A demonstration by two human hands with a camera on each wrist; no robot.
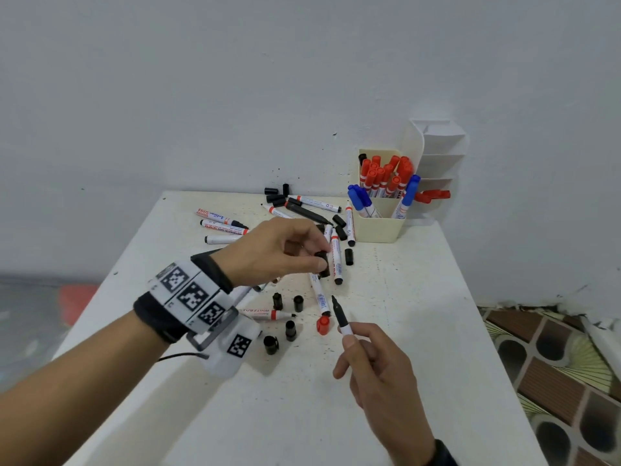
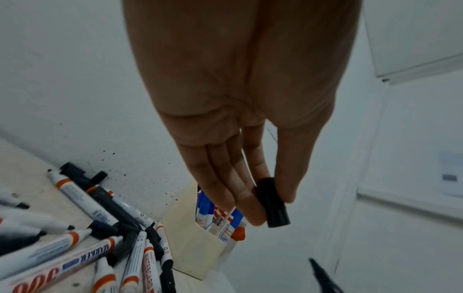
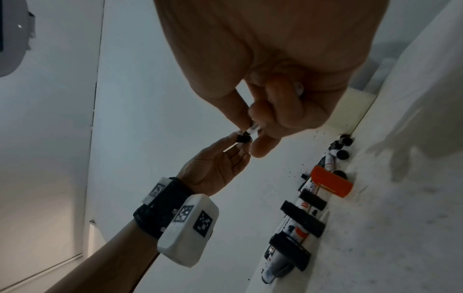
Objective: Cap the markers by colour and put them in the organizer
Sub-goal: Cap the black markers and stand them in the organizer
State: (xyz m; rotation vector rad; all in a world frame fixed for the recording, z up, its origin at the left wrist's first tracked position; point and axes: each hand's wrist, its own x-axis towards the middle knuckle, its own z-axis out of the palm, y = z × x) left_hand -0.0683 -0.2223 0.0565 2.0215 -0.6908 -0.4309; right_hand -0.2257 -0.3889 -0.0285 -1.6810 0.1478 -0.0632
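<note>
Left hand (image 1: pixel 275 250) is pinching a black cap (image 2: pixel 273 204) between thumb and fingertips, up off the tabletop (image 1: pixel 420 331). Right hand (image 1: pixel 376 368) grips an uncapped black marker (image 1: pixel 341 316), near centre, tip pointing far-left toward the cap. Organizer (image 1: pixel 379 227) sits far right.

Place: looks like a plain indoor room, home or small office, can't tell which.
Walls: bare white wall (image 1: pixel 235 79), ink-speckled near the table.
Surface: small white table (image 1: pixel 420 297), stained with dots.
Floor: patterned tiles (image 1: pixel 554 381) at right.
Clutter: cream desk organizer (image 1: pixel 378 230).
</note>
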